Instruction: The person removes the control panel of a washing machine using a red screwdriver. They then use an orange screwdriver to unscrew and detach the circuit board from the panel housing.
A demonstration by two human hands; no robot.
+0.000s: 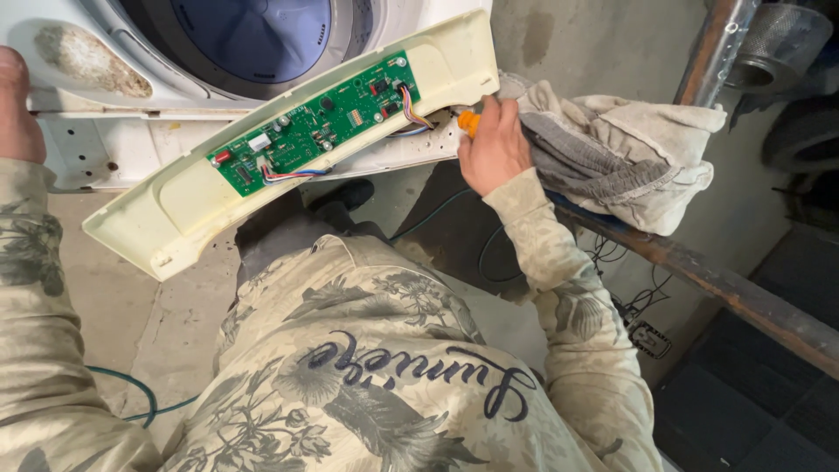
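While the right hand (494,149) grips an orange-handled tool (469,121), the left hand (17,105) rests on the washer top (87,61).
Right fingers curl tight around the handle, just beside the circuit board (315,122); whether the left fingers are spread cannot be told.

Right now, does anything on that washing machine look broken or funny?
Yes. The cream control panel hangs tilted off the washing machine, its green circuit board and coloured wires bare. A brown rusty stain marks the machine's top corner. The right hand holds an orange-handled tool at the panel's end; the left hand rests on the machine.
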